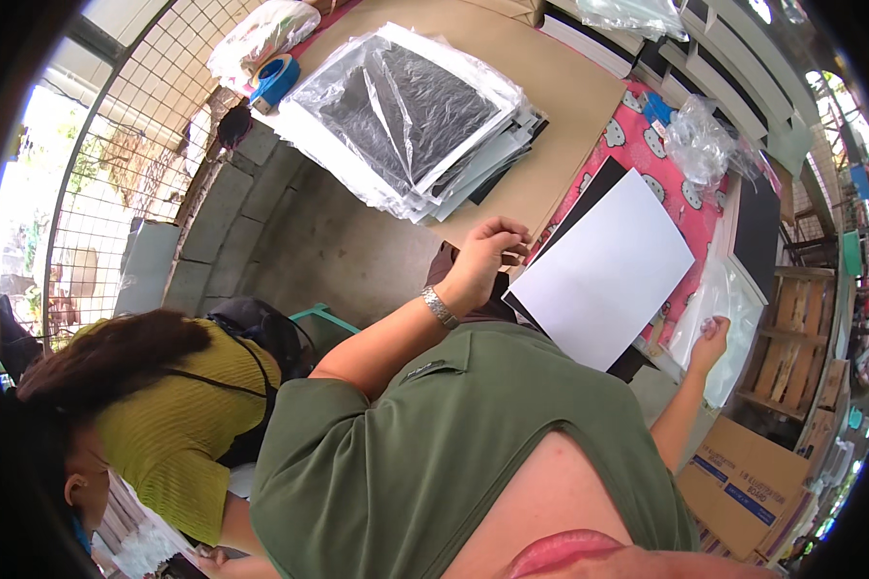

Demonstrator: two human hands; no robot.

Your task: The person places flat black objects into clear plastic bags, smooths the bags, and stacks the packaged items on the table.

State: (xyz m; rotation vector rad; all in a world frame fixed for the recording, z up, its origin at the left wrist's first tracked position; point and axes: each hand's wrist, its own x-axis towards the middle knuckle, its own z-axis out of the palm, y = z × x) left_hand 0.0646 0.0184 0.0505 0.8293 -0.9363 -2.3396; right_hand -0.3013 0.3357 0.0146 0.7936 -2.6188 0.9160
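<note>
My left hand (489, 259), with a metal watch at the wrist, hovers beside the near left corner of a white sheet (603, 270). Its fingers are loosely bent and a little apart, with nothing visible in them. Under the sheet, a black board (589, 200) shows along the left edge; both lie aslant on a pink patterned table cover (685, 212). At the right, my right hand (709, 344) is closed, pinching the edge of a clear plastic sleeve (729, 309) that hangs by the table's side.
A stack of plastic-wrapped dark and white boards (405, 106) stands on brown paper (574, 106). Near it is a blue tape dispenser (275, 82). Crumpled clear plastic (700, 140) lies at the far right. A person in a yellow-green top (179, 415) bends at my left. A cardboard box (743, 482) stands lower right.
</note>
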